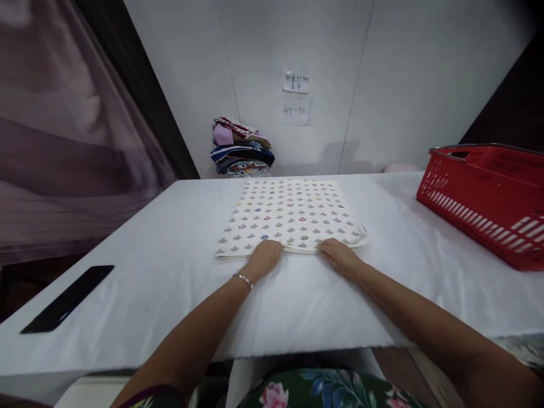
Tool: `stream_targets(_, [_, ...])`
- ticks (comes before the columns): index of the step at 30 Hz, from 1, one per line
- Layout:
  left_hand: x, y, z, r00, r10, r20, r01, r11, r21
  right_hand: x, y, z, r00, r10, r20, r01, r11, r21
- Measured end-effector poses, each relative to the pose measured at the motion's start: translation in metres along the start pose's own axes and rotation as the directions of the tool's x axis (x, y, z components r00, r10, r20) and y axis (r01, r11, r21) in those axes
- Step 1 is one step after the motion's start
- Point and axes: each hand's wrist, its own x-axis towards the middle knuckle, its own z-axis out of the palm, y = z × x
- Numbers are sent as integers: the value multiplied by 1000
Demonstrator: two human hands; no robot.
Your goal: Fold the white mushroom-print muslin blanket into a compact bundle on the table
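A white cloth (293, 212) printed with small grey, red, blue and green shapes lies folded flat on the white-covered table. Its near edge shows several layers. My left hand (266, 258), with a bracelet at the wrist, is closed on that edge left of the middle. Farther right along the same edge, my right hand (339, 256) is closed on the cloth too. The fingertips of both hands are partly hidden under or behind the fold. At the right corner the cloth layers sit slightly uneven.
A red plastic basket (480, 198) stands at the table's right side. Folded fabrics (242, 148) are stacked at the back by the wall. A flat black object (68, 297) lies at the left on the tablecloth (170, 272). Paper notes (296, 96) hang on the wall.
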Motion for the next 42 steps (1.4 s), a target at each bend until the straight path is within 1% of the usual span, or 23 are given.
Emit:
stream_targets(7, [0, 2, -7, 998, -64, 14, 65, 996, -58, 3, -2, 0, 998, 59, 33, -59, 998, 4])
stream_targets(11, [0, 2, -6, 995, -101, 10, 101, 990, -98, 6, -1, 1, 992, 112, 57, -111, 994, -16])
stream_targets(15, [1, 1, -3, 991, -131, 3, 130, 982, -135, 9, -2, -1, 986, 146, 78, -146, 989, 6])
stream_targets(17, [2, 1, -2, 989, -148, -2, 146, 977, -153, 9, -3, -2, 989, 131, 71, -131, 991, 0])
stream_targets(22, [5, 2, -2, 980, -197, -14, 191, 963, -191, 4, -5, -5, 998, 0, 60, 3, 999, -50])
stream_targets(24, [6, 3, -2, 976, -216, -15, 209, 957, -200, 3, -5, -5, 999, -5, 53, 9, 998, -67])
stream_targets(26, [6, 3, -2, 974, -226, -13, 219, 954, -205, 4, -4, -4, 999, 17, 47, -13, 997, -75])
stream_targets(30, [4, 2, 0, 979, -205, -1, 201, 959, -202, 7, -4, -2, 997, 63, 38, -60, 995, -81])
stream_targets(32, [3, 2, 0, 981, -196, 3, 193, 961, -196, 7, -4, -2, 997, 67, 39, -62, 993, -104])
stream_targets(37, [2, 5, -2, 989, -147, 9, 147, 984, -100, 5, -2, 1, 997, 15, 72, 0, 980, -197])
stream_targets(40, [3, 7, -4, 993, -122, 2, 122, 991, -55, 2, -1, 1, 996, -19, 91, 37, 980, -197])
stream_targets(42, [5, 6, -6, 993, -116, -2, 116, 992, -46, 5, 0, -1, 996, -16, 88, 32, 983, -181])
